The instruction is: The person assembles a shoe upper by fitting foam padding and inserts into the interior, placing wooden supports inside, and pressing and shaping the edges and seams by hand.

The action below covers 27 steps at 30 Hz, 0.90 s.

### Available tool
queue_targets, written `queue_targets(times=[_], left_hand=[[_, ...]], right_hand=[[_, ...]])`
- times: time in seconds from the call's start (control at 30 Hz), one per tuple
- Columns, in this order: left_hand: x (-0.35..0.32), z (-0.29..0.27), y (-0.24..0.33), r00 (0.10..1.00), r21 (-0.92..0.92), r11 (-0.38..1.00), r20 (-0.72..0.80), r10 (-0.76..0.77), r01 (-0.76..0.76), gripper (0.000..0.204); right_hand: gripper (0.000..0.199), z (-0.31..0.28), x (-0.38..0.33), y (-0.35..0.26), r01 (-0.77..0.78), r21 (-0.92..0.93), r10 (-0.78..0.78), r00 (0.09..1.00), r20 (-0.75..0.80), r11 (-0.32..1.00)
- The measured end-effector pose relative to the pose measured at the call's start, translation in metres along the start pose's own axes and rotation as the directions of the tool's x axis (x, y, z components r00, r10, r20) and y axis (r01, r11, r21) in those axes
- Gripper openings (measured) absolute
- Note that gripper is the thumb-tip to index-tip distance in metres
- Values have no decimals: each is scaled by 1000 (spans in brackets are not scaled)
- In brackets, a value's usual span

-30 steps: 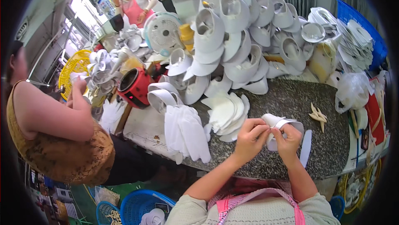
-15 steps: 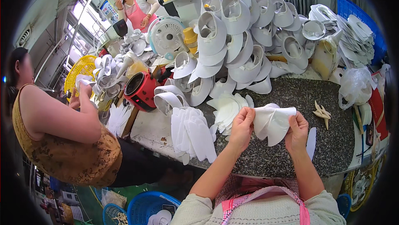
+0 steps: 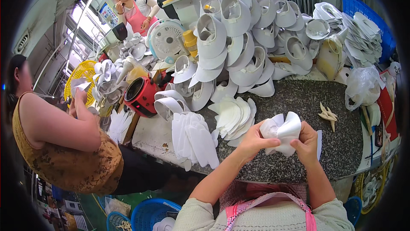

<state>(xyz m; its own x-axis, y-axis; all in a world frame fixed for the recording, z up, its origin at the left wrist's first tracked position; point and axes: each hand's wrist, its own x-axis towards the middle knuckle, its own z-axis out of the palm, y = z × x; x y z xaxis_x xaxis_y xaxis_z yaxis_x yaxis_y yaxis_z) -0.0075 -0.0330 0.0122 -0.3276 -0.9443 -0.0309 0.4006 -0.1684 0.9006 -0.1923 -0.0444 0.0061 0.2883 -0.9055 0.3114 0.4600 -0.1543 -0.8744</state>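
Note:
Both hands grip one white folded visor piece (image 3: 282, 132) above the dark speckled stone slab (image 3: 294, 98). My left hand (image 3: 252, 140) pinches its left edge and my right hand (image 3: 308, 142) closes over its right side. A fan of flat white brim pieces (image 3: 234, 116) lies just left of my left hand. Further left lies a stack of long white strips (image 3: 194, 139). Small pale wooden tools (image 3: 328, 113) rest on the slab beyond my right hand.
A big heap of finished white visors (image 3: 239, 47) fills the back of the bench. A red pot (image 3: 141, 94), a small fan (image 3: 165, 39) and a yellow basket (image 3: 81, 75) stand at left. A person in a brown top (image 3: 68, 145) works at left; another stands far back. Blue baskets (image 3: 153, 214) sit on the floor.
My hands have drawn closer together and nearer to me, bunching the white visor piece that was spread wider half a second ago. The person at left has shifted their raised hand slightly.

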Motion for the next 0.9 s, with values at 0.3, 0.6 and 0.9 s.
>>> queue_targets(times=[0.3, 0.6, 0.9], left_hand=[[0, 19, -2, 983, 276, 960, -163, 89, -41, 37], [3, 9, -21, 995, -179, 984, -91, -31, 14, 51], [1, -2, -16, 992, -283, 959, 125, 7, 29, 62]], right_hand=[[12, -9, -6, -6, -113, -31, 109, 987, -116, 993], [20, -14, -7, 5, -212, 147, 222, 973, -57, 966], [45, -22, 4, -3, -336, 296, 274, 934, 229, 894]])
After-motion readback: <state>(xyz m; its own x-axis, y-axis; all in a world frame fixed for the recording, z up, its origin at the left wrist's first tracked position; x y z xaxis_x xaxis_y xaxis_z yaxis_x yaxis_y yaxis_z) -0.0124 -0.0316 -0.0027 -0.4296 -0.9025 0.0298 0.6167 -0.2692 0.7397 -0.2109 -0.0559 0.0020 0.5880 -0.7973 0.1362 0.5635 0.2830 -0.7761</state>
